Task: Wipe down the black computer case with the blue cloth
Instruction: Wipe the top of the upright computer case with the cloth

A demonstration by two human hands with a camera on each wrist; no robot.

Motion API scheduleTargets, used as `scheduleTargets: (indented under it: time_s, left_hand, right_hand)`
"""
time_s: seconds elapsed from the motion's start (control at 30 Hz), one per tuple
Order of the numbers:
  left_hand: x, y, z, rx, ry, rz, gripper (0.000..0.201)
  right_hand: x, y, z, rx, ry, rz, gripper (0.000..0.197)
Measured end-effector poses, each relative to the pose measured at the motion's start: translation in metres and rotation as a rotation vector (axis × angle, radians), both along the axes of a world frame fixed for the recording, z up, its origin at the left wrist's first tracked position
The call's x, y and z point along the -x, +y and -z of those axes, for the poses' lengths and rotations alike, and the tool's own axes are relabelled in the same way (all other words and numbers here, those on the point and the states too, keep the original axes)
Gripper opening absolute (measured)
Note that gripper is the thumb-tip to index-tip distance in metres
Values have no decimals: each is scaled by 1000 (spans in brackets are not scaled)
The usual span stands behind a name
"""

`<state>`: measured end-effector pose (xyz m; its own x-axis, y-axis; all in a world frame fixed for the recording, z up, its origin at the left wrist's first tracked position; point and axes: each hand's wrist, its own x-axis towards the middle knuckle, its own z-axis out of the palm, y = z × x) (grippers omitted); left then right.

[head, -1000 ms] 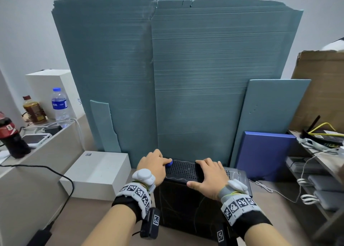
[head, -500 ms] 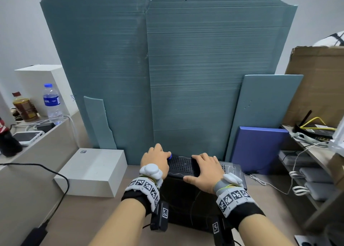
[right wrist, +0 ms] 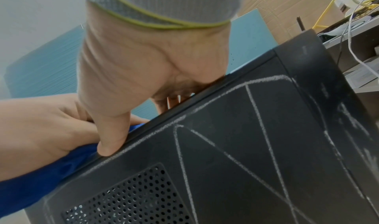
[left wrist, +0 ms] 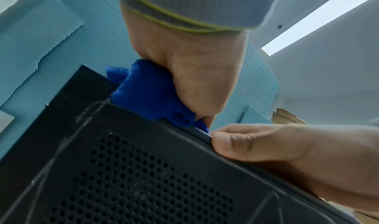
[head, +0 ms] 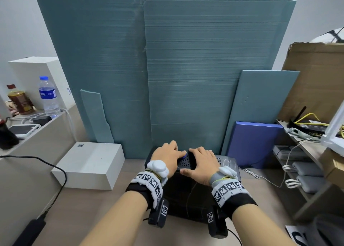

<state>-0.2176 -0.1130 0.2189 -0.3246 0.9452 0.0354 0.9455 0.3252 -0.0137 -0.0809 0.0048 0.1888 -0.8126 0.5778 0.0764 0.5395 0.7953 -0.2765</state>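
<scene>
The black computer case (head: 188, 195) stands on the floor in front of me, its side marked with chalk lines (right wrist: 264, 130). My left hand (head: 167, 157) grips the bunched blue cloth (head: 184, 156) and presses it onto the left part of the case top. The left wrist view shows the cloth (left wrist: 147, 91) wadded under my palm at the top edge of the case (left wrist: 133, 170). My right hand (head: 202, 162) lies flat on the vented top just right of the cloth. Its thumb (right wrist: 110, 138) rests on the side edge, next to the cloth (right wrist: 41, 182).
Tall teal foam boards (head: 186, 69) lean on the wall right behind the case. A white box (head: 89, 165) sits on the floor to the left. At the right are a blue panel (head: 256, 143), a cardboard box (head: 316, 82) and a shelf (head: 305, 149) with cables.
My left hand has slid the cloth to the right along the case top, so it now nearly touches my right hand. The right hand stays put on the top.
</scene>
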Motion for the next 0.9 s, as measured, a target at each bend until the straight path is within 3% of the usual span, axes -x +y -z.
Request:
scheduleTargets:
  time_s: [0.2,0.3,0.5,0.63,0.8,0.9]
  left_hand:
    - [31,-16,0,-44,-77,-257,56]
    - [28,-23,8,-141,-99,-313,46]
    - [-4,-25,15,-238,-104,-256,41]
    - [-18,-32,22,-329,-122,-148,21]
    - [7,-46,33,-452,-168,-386,20]
    - [-14,-32,38,-492,-171,-329,20]
  right_hand:
    - [-1,0,0,11,7,4,98]
    - [-2,1,2,15,7,-1,99]
    - [1,3,4,3,-7,5,99]
    - [-2,6,-3,26,-45,-23,97]
    - [-14,22,-2,12,-106,2,112]
    - [-15,23,0,20,-93,8,106]
